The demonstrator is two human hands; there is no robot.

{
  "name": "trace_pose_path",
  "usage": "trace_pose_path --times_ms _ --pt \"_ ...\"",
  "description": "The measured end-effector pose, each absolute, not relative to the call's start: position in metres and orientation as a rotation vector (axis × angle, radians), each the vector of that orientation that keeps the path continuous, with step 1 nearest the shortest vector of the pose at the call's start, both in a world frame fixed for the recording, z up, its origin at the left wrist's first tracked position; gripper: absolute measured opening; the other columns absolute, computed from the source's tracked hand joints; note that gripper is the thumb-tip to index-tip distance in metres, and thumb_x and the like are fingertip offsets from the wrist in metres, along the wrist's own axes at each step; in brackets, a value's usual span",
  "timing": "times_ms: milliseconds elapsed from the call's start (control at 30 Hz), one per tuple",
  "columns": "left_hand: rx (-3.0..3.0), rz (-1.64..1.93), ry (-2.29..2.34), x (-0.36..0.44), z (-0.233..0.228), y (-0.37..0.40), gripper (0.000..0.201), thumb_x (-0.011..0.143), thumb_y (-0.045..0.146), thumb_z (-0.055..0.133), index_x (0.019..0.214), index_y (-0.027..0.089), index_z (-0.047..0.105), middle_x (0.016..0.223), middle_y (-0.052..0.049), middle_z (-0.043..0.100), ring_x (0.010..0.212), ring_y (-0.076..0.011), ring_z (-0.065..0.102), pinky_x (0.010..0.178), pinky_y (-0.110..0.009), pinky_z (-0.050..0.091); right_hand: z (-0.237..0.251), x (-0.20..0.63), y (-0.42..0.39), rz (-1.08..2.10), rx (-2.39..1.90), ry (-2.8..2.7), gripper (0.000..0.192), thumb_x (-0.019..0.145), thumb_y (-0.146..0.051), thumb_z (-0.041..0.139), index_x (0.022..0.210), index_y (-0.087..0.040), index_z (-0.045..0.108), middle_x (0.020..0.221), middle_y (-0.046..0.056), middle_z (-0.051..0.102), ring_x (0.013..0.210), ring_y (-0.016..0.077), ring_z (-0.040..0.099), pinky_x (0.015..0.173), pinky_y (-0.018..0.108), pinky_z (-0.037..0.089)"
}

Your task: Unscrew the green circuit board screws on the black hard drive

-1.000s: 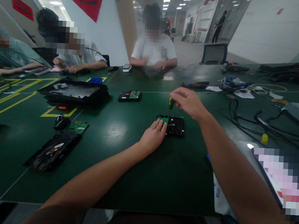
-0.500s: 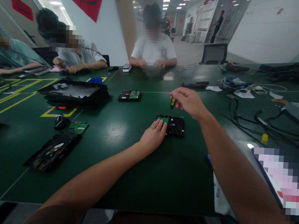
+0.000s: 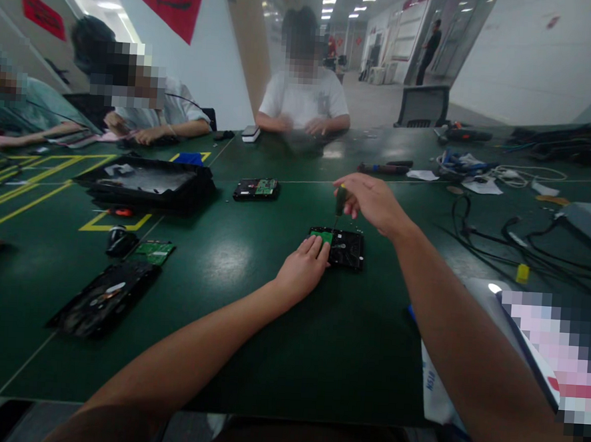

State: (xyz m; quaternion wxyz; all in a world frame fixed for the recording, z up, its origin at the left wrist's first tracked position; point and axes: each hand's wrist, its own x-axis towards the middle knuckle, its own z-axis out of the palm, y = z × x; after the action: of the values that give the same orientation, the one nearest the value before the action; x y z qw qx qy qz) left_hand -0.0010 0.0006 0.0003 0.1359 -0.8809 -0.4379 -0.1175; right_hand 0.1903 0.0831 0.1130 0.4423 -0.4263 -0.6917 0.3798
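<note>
A black hard drive [image 3: 348, 249] with a green circuit board [image 3: 323, 235] on its left part lies on the table in front of me. My left hand [image 3: 307, 262] grips its left end, fingers over the top; the thumb is mostly hidden. Above the drive, my right hand [image 3: 364, 197] has its fingers closed around a small screwdriver [image 3: 341, 200] with a dark green and yellow handle. The shaft stands nearly upright, its tip at the board's right edge; whether it sits in a screw is too small to tell. Several tiny screws [image 3: 359, 230] lie by the drive's far edge.
Another hard drive [image 3: 256, 188] lies farther back. To the left are a black tray [image 3: 148, 178], a loose circuit board [image 3: 154, 251] and a dark drive casing [image 3: 105, 299]. Black cables [image 3: 499, 240] spread at right. Co-workers sit across the green table [image 3: 247, 351].
The screwdriver handle has turned between my right fingers, which have shifted slightly around it. My left hand and the hard drive stay in place.
</note>
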Motion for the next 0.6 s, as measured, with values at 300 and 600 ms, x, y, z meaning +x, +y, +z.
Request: trace_pose_path --times_ms 300,600 --pt "-2.556 -0.338 -1.281 -0.0013 0.0001 0.0011 0.044 0.108 0.03 0.049 0.145 0.007 0.055 0.15 -0.023 0.059 0.145 -0.0316 0.053 0.116 -0.044 0.051 0.1128 0.1922 0.0822 0.871 -1.113 -1.705 0.017 0.091 -0.039 0.068 0.09 -0.023 0.063 0.088 0.005 0.074 0.055 0.0108 0.056 0.047 0.029 0.038" --pt "-2.562 -0.333 -1.28 -0.0009 0.0017 0.0007 0.044 0.107 0.028 0.051 0.145 0.007 0.055 0.149 -0.024 0.059 0.145 -0.0323 0.053 0.116 -0.045 0.051 0.1148 0.1893 0.0814 1.021 -1.044 -1.711 0.025 0.098 -0.041 0.057 0.106 -0.022 0.072 0.102 0.007 0.075 0.058 0.0109 0.061 0.047 0.028 0.042"
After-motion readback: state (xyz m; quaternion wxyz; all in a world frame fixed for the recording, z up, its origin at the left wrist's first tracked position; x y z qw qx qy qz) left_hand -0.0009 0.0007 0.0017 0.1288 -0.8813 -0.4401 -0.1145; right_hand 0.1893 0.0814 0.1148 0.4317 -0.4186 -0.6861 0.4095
